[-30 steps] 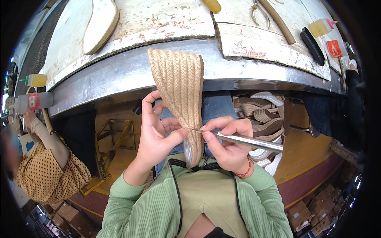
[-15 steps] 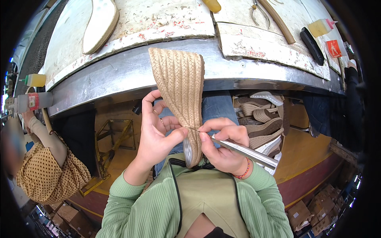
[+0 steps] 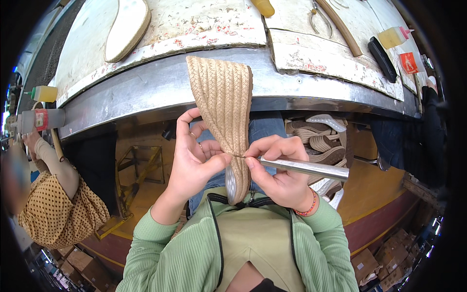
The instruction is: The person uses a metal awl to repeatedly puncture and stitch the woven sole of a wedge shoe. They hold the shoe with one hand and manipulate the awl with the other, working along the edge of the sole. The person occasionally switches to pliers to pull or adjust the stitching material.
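A tan braided-rope wedge sole (image 3: 221, 95) stands over my lap, its broad heel end up against the table edge and its narrow end toward my body. My left hand (image 3: 197, 158) grips it along its left side, thumb pressed on the braid near the narrow part. In my right hand (image 3: 282, 168) is a thin-tipped tool with a silver metal handle (image 3: 316, 168), pinched close to the tip. The handle points right, almost level. Its tip meets the braid beside my left thumb; whether it goes under a strand I cannot tell.
The table's metal edge (image 3: 155, 97) runs before me. On top lie a white-faced sole (image 3: 127, 29), pliers (image 3: 321, 22), a black bar-shaped object (image 3: 382, 57) and bottles (image 3: 393, 37). More braided soles (image 3: 323, 143) are piled right of my legs. At left sits another person (image 3: 63, 204).
The tool's handle has swung up from a downward slant to nearly level, my right hand turning with it. The wedge sole has shifted slightly right and up.
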Tool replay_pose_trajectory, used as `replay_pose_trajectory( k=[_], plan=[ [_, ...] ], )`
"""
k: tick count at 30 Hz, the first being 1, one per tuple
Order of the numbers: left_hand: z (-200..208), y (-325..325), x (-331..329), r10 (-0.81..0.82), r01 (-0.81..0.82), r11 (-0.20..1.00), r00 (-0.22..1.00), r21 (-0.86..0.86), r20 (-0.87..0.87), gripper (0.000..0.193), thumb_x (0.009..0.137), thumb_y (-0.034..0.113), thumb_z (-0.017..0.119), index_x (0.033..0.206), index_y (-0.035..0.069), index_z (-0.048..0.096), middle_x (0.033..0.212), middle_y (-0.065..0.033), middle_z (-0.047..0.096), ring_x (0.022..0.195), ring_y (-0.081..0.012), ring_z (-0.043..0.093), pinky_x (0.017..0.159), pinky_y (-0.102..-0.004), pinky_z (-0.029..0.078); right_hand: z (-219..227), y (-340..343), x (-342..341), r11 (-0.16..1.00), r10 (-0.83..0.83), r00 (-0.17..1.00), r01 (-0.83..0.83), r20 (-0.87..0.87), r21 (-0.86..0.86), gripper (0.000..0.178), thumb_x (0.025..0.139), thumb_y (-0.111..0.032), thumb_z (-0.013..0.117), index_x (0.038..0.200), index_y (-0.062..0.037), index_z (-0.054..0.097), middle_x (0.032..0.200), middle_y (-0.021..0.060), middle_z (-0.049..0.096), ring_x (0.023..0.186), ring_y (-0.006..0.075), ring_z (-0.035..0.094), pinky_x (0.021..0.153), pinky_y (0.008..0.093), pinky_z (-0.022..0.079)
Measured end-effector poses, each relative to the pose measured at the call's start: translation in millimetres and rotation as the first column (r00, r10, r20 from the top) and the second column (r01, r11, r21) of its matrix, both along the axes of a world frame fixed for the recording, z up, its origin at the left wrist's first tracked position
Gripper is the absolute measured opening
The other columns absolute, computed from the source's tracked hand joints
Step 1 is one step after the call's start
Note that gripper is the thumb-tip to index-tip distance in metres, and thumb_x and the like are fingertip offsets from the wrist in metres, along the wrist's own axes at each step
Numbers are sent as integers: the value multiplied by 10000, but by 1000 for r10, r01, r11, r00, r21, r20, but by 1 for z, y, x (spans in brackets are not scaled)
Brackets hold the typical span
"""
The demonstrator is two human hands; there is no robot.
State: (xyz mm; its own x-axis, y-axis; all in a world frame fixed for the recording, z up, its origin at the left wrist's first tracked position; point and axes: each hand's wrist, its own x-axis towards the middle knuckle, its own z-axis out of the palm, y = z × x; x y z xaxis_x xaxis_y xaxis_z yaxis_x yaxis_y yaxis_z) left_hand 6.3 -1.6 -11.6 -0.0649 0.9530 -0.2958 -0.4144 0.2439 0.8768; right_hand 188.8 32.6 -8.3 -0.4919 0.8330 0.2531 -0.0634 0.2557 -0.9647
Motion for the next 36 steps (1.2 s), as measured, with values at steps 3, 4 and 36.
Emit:
replay_pose_trajectory(
  k=[3, 4, 36],
  plan=[
    [0, -1, -1, -4, 4, 1000, 1000, -6, -2, 803, 721, -114, 633, 1360, 52, 176, 1241, -183, 405, 978, -252, 644, 804, -331, 556, -1, -2, -2, 999, -19, 1000, 18, 20, 31, 333, 819, 114, 621, 953, -52, 365, 914, 173, 612, 783, 156, 613, 682, 259, 500],
    [-1, -1, -1, -4, 4, 1000, 1000, -7, 1, 802, 722, -113, 635, 1360, 52, 177, 1238, -182, 407, 978, -252, 644, 804, -331, 556, -1, -2, -2, 999, -26, 1000, 26, 9, 44, 333, 821, 115, 618, 958, -52, 364, 919, 175, 610, 788, 156, 613, 686, 258, 501],
    [-6, 3, 17, 143, -131, 986, 983, 100, -119, 741, 715, -110, 594, 1324, 41, 200, 1183, -164, 465, 904, -197, 634, 743, -271, 534, -9, -8, -4, 866, -147, 987, 99, 60, 490, 233, 655, 90, 724, 752, -33, 552, 800, 109, 639, 741, 268, 627, 638, 339, 503]
  ],
)
